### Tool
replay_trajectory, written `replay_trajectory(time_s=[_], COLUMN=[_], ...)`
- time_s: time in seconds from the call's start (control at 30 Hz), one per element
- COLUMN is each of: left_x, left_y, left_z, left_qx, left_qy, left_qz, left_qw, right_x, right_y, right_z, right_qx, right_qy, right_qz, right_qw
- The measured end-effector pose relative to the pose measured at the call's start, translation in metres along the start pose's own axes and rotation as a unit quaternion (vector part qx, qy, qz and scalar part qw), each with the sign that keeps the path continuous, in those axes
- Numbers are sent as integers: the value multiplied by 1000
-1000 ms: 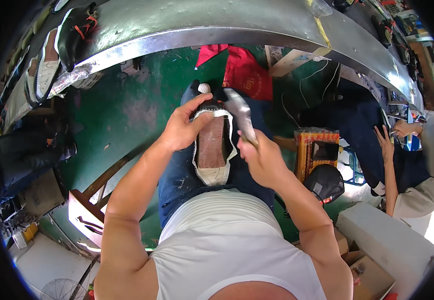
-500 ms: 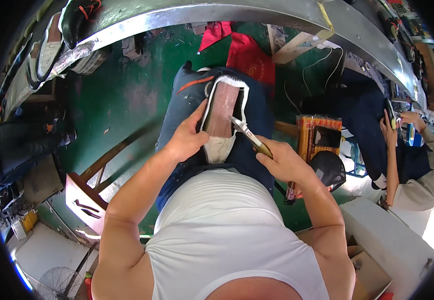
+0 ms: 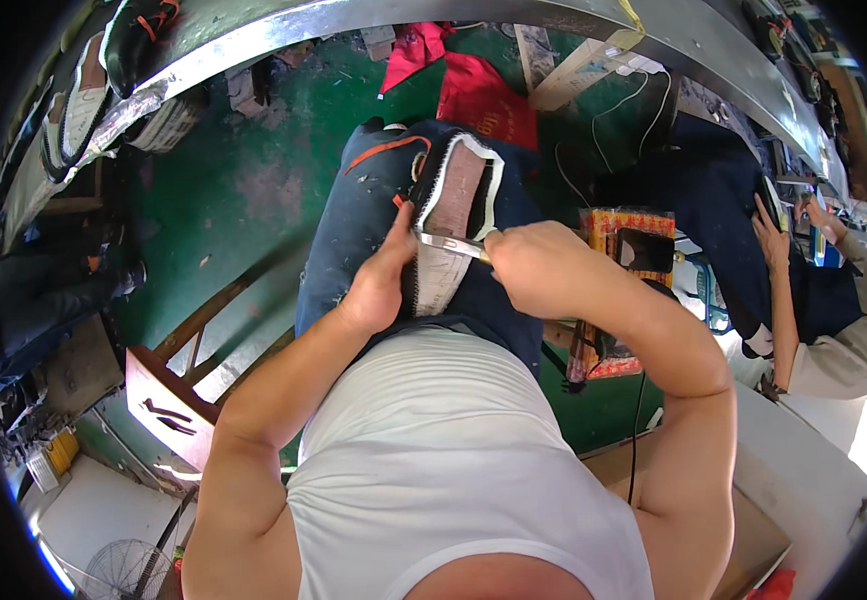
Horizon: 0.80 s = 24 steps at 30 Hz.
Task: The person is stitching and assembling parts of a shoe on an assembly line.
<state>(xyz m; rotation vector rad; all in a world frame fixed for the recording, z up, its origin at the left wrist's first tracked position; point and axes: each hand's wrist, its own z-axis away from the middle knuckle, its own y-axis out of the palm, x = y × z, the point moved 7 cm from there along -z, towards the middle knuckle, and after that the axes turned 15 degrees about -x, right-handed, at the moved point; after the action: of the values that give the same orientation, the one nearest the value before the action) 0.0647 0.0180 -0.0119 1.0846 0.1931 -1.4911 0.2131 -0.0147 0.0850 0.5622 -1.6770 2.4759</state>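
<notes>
The left hand (image 3: 378, 285) holds a shoe (image 3: 454, 195), bottom up, on the person's blue pants (image 3: 339, 250). The right hand (image 3: 539, 265) grips metal pliers (image 3: 451, 243), their tip near the shoe's left edge.

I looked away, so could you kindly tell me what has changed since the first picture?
The left hand has left the far end of the shoe for its left side. The right hand has moved the metal tool leftward, its head now across the shoe, whose far end slants right. The tool stays in the right hand, the shoe on the lap.
</notes>
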Motion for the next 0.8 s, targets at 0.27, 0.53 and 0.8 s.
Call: replay_trajectory(time_s=[0.27, 0.53, 0.8], left_x=[3, -17, -20], left_y=[-18, -15, 0], left_z=[-37, -23, -16], left_qx=[-255, -235, -102], left_qy=[95, 269, 366], left_qz=[-135, -360, -550], left_qw=[953, 862, 744], right_x=[-4, -24, -62], right_y=[58, 23, 42], right_z=[15, 12, 6], right_qx=[-230, -227, -143], right_qy=[44, 23, 113], right_qz=[-151, -100, -162], right_qw=[960, 969, 970])
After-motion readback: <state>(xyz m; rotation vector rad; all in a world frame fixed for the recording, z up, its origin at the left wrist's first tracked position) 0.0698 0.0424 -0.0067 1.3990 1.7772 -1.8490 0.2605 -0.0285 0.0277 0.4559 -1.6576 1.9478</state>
